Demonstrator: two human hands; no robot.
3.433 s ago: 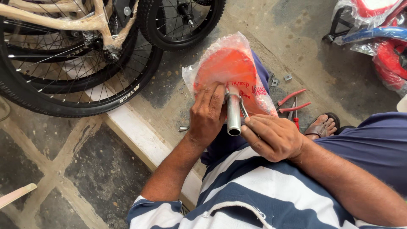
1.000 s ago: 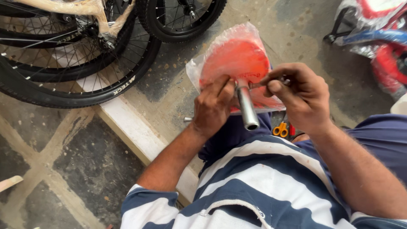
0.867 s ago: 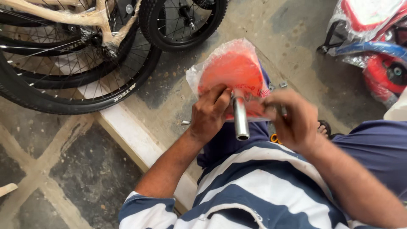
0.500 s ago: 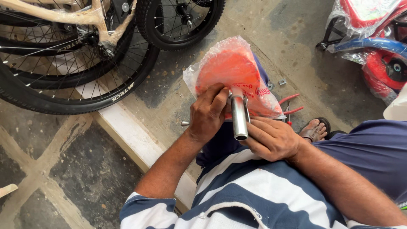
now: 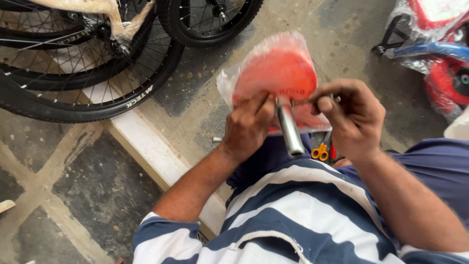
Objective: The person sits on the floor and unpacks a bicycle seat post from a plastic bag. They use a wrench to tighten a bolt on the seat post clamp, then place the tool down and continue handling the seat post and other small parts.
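Head view, looking down over my lap.

Surface and room: a rough concrete floor, stained and pitted, fills the upper middle. A pale raised kerb crosses it from ten o'clock down toward six. Below the kerb, at eight o'clock, dark stone slabs sit between light joints.

Stock on the floor: at eleven o'clock, a large black bicycle wheel with fine spokes; its frame above is wrapped in tan paper. At twelve o'clock, a smaller black wheel. At two o'clock, a red and blue child's cycle in clear plastic wrap.

Item in hand: an orange-red seat in a clear plastic bag, at centre, just above my hands, with a small printed label at its lower right. A silver metal post runs from its underside toward me.

My left hand: fingers curled and pressed against the seat's underside beside the top of the post.

My right hand: fingertips pinched together on a small metal fitting at the seat's edge, at three o'clock of the post; the fitting is mostly hidden.

Below the seat, by my knee: yellow-handled scissors.

Clothing: a navy and white striped shirt at six o'clock.
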